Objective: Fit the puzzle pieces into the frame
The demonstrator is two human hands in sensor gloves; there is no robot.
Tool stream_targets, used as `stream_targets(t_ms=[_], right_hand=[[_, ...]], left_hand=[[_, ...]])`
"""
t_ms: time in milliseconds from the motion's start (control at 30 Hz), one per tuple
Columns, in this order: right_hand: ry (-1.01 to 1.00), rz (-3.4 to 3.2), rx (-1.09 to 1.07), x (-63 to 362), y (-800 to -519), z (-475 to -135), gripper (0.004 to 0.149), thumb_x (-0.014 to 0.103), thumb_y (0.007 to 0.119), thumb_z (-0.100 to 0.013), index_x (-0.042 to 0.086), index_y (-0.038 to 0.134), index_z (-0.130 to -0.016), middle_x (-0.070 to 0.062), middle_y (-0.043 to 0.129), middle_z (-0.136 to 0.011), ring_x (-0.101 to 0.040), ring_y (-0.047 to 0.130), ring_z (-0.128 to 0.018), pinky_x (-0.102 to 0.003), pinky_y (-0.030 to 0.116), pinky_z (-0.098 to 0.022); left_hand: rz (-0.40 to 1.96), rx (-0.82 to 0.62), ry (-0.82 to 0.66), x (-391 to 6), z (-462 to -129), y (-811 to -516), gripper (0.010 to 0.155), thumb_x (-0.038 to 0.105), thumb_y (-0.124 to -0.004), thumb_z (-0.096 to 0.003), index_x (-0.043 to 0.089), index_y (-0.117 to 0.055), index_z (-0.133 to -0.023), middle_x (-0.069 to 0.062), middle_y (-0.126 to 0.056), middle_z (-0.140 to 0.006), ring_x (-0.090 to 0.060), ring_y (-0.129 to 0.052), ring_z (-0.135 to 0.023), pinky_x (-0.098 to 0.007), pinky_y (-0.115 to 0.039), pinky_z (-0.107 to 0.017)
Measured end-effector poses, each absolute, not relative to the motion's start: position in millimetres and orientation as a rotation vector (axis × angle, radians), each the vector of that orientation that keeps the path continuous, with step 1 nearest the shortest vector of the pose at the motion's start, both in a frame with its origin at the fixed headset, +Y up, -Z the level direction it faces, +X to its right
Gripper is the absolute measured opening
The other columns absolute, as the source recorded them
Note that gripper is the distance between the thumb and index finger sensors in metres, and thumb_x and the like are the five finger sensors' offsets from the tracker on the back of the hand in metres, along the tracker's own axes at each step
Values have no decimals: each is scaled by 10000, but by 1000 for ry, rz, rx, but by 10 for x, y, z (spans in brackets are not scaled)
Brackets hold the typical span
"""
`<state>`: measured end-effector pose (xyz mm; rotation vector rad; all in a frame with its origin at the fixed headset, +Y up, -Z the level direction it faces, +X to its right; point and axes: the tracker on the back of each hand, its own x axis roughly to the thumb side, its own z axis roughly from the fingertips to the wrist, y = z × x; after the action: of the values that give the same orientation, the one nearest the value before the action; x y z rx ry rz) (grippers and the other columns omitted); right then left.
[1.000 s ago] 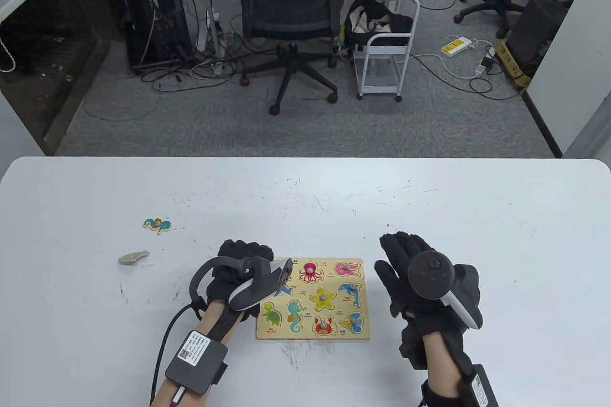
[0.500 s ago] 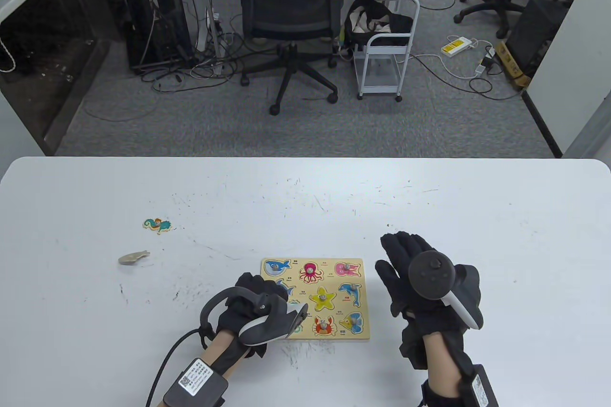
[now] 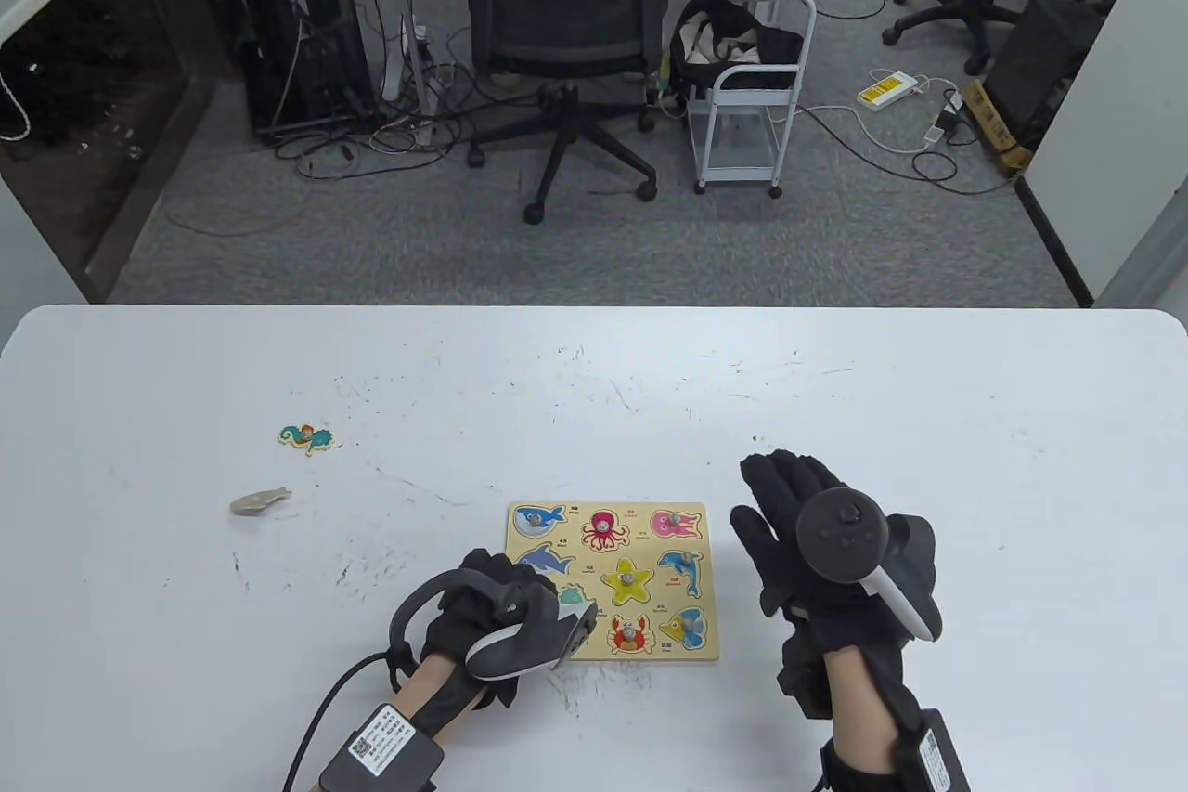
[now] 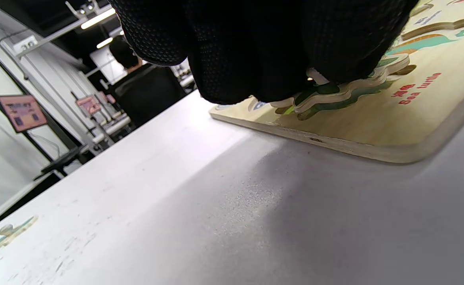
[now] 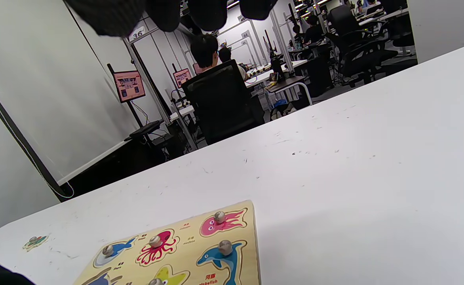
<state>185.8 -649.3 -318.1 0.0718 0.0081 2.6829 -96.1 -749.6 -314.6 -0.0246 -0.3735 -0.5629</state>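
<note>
On the near middle of the white bench (image 3: 835, 383): one wooden puzzle frame (image 3: 707, 583), flat, nine animal pieces in three rows, most seated, each with a small round knob.

Left hand (image 3: 492, 611): over the frame's near-left corner, fingers (image 4: 255, 51) curled down onto the green sea turtle piece (image 4: 335, 93). From the left wrist view the piece sits proud of its recess, one edge raised, not yet flush. Whether the grip pinches the knob or only presses the top cannot be told; the glove hides it.

Right hand (image 3: 817, 551): spread flat, palm down, just beside the frame's right edge, holding nothing; whether it touches the bench cannot be told.

Loose items: one teal and orange piece (image 3: 306, 438) and one pale grey piece (image 3: 260, 502), both well apart from the frame to the left, on the bench.

Handling notes, judged: pieces are thin plywood, light, stiff, not fragile; painted faces likely slick under a glove. Best taken by the knob with thumb and forefinger, which allows turning to match the outline. Frame is light enough to slide under sideways push, so steadying with the free hand seems wise. A tilted piece may jam; level it, then press.
</note>
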Motion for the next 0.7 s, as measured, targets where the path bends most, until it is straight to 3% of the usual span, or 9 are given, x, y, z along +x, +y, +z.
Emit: stream_targets(t_ms=[700], right_hand=[[15,2682,75,1854,-6486,-3177,600,520,765,-454,360,628,-1015,14,611,-1133,-349,573,-1076,-569,461,-794]], left_hand=[[-582,-1,-385,-940,-3124,-7550,469,532,-852,-425,463,-809,-886,199,-977,-863,-75,-979,-829,-403,-786,-721]])
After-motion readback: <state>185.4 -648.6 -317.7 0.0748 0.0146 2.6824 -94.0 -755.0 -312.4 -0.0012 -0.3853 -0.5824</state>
